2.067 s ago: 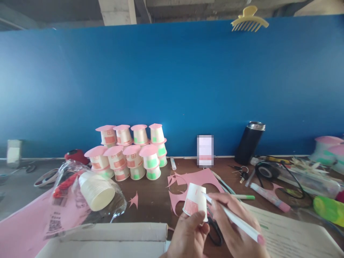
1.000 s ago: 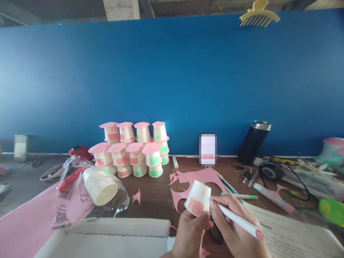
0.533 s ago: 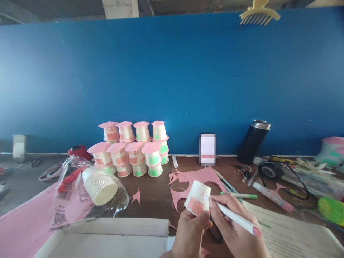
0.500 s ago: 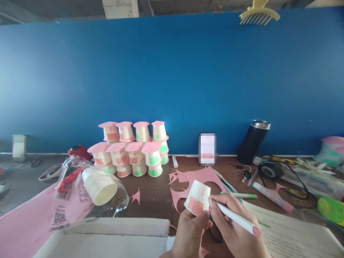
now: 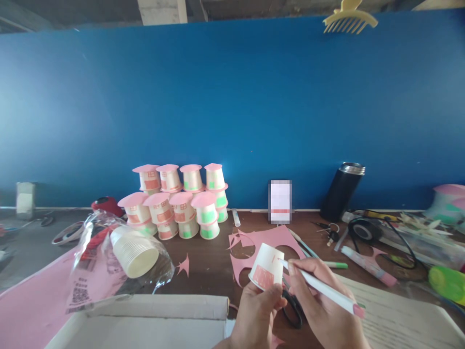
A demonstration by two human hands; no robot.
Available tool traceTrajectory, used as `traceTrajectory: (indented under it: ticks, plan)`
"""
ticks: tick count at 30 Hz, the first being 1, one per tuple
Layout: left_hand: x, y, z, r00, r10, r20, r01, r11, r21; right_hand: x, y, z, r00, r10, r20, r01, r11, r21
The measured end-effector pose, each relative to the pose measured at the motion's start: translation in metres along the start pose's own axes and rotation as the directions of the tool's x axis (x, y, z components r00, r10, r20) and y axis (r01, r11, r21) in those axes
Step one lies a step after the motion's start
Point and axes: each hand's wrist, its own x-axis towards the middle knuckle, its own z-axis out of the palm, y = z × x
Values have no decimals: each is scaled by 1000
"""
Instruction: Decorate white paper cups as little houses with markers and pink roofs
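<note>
My left hand (image 5: 257, 310) grips a small white paper cup (image 5: 269, 257) by its lower rim, the cup upside down and leaning a little. A red-pink block is coloured on its side, with a short red line above it. My right hand (image 5: 317, 295) is closed around a white marker pen (image 5: 325, 291) with a pink end. The pen's tip is at the cup's upper right side; whether it touches, I cannot tell. Beneath my hands lie black-handled scissors (image 5: 293, 310), partly covered. Pink paper with round holes (image 5: 269, 237) lies behind the cup.
Decorated cups with pink paper tops (image 5: 181, 206) stand stacked at the back left. A plastic bag (image 5: 163, 257) holds nested cups (image 5: 134, 252). A white box (image 5: 152, 308) is in front. Further right are a black flask (image 5: 339, 194), a glue tube (image 5: 368, 266) and a printed sheet (image 5: 407, 310).
The pen tip has shifted slightly right and down from the small red line, which now shows more clearly. My right hand has moved a little right, uncovering more of the scissors.
</note>
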Motion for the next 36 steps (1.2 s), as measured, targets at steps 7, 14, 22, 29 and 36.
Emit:
traceTrajectory:
  ticks: [7,14,22,29,36]
  plan:
    - [-4,3,5,1000,-17,-18,17,1000,-3,2,0,2,1000,-10,1,10,999,-40]
    - [-5,3,5,999,-28,-33,28,999,-16,1,1,1,1000,-13,-2,13,999,-37]
    - [-7,5,8,999,-34,-36,34,999,4,2,-1,0,1000,-8,2,8,999,-50]
    - [-7,5,6,999,-44,-17,44,999,-8,3,0,1,1000,-2,0,2,998,-65]
    - [-6,5,4,999,-49,1,49,999,-1,2,0,1,1000,1,8,-1,999,-46]
